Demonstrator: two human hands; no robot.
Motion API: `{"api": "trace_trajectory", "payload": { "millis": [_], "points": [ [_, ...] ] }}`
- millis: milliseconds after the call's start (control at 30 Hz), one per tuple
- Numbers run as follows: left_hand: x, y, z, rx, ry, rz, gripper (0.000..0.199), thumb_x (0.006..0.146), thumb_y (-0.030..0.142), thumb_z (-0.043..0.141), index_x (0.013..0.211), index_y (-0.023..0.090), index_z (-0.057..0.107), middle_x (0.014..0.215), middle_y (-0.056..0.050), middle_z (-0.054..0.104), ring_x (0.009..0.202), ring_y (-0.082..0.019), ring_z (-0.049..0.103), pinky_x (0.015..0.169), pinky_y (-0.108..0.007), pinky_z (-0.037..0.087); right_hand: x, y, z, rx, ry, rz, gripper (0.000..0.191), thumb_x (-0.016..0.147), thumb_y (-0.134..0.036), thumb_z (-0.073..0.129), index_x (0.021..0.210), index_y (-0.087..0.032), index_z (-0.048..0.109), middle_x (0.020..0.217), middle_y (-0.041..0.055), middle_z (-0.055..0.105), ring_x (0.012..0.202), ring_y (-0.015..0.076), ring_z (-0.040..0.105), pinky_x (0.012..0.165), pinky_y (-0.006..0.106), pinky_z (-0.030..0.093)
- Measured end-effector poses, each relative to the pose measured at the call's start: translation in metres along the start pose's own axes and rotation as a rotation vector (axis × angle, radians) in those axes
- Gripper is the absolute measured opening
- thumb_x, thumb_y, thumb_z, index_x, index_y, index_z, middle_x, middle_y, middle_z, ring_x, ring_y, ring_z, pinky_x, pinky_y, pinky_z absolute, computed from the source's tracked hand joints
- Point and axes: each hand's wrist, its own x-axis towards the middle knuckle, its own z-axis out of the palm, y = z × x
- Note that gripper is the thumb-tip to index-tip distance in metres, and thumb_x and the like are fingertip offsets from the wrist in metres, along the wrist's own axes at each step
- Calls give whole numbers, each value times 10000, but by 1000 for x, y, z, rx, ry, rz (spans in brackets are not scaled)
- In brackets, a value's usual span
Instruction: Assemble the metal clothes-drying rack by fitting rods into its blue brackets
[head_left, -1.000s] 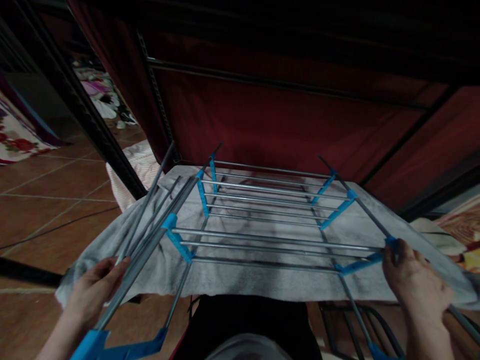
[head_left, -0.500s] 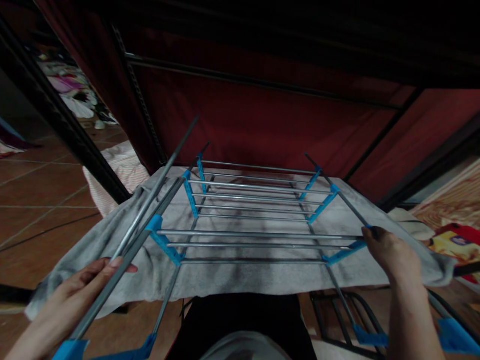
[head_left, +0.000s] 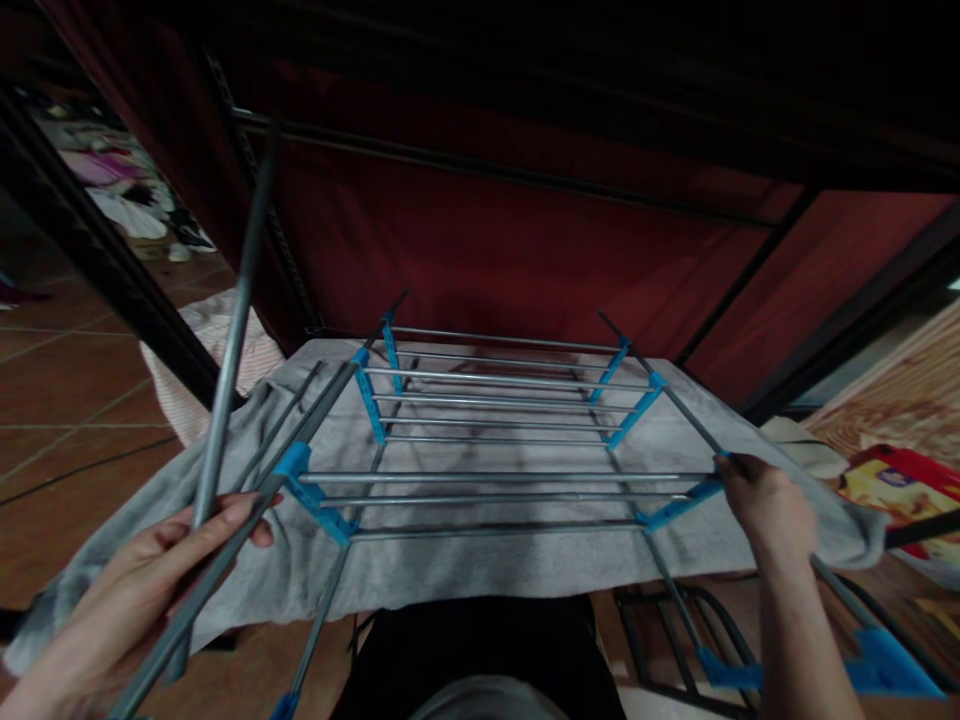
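A rack of grey metal tubes (head_left: 495,479) joined by blue plastic connectors (head_left: 319,500) lies on a grey cloth in front of me. My left hand (head_left: 161,570) is closed on a loose metal tube (head_left: 232,330), which stands up steeply. The same hand's thumb and fingertips reach across the rack's left side pole (head_left: 214,568). On the other side, my right hand (head_left: 769,510) is closed round the right side pole (head_left: 694,420), beside a blue connector (head_left: 679,505). Part of that pole is hidden by the hand.
Under the rack spreads the grey cloth (head_left: 480,575). Red fabric (head_left: 487,260) hangs behind it, with a black post (head_left: 127,270) at left. A striped cloth (head_left: 169,390) lies on the tiled floor. A red and yellow package (head_left: 900,495) sits at right, a black metal frame (head_left: 645,640) below.
The loose tube in my left hand has swung up and left, away from the side pole, and now stands steeper. My right hand stays on the right pole. The view has shifted slightly.
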Motion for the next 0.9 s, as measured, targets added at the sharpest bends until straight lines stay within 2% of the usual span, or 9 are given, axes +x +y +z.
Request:
{"api": "trace_trajectory", "payload": {
  "millis": [67,167,333,500,700,833,900],
  "points": [
    [6,0,0,-36,-34,-55,489,361,467,898,715,183,716,631,-13,681,503,-154,605,446,-207,519,1,-3,-1,11,1,5,587,919,-593,333,1269,-245,651,1019,215,702,965,411,666,678,432,479],
    [13,5,2,-31,-6,-8,509,359,427,919,749,173,714,635,0,684,540,-137,624,502,-169,524,6,-11,0,22,6,14,577,919,-582,348,1262,-237,658,1009,219,703,960,413,668,694,446,488],
    [10,32,15,49,-36,74,513,369,524,889,638,150,665,619,-13,668,483,-120,569,419,-181,471,19,-27,5,10,23,-5,560,918,-568,373,1222,-212,681,959,221,707,932,413,676,692,448,498],
    [16,54,34,46,-37,126,552,346,549,880,650,148,650,618,-12,660,503,-112,550,431,-178,446,29,-43,11,14,50,-10,537,928,-545,383,1222,-209,681,983,219,707,946,412,677,708,445,500],
    [31,59,41,102,-38,168,507,414,525,850,675,144,640,567,7,630,486,-89,496,414,-157,383,31,-51,10,32,60,-39,510,942,-505,393,1217,-191,685,973,213,709,935,380,683,718,422,501],
    [26,58,37,145,-60,124,499,449,537,840,683,156,619,564,24,618,467,-90,489,418,-167,397,28,-46,8,33,56,-110,517,950,-497,378,1202,-169,688,933,209,712,906,362,686,689,398,489],
    [21,58,35,170,-24,106,540,419,585,833,674,159,619,567,6,625,469,-122,523,423,-202,432,25,-43,8,16,70,-130,519,953,-494,371,1187,-158,691,902,208,712,873,350,688,674,388,481]
  ]
}}
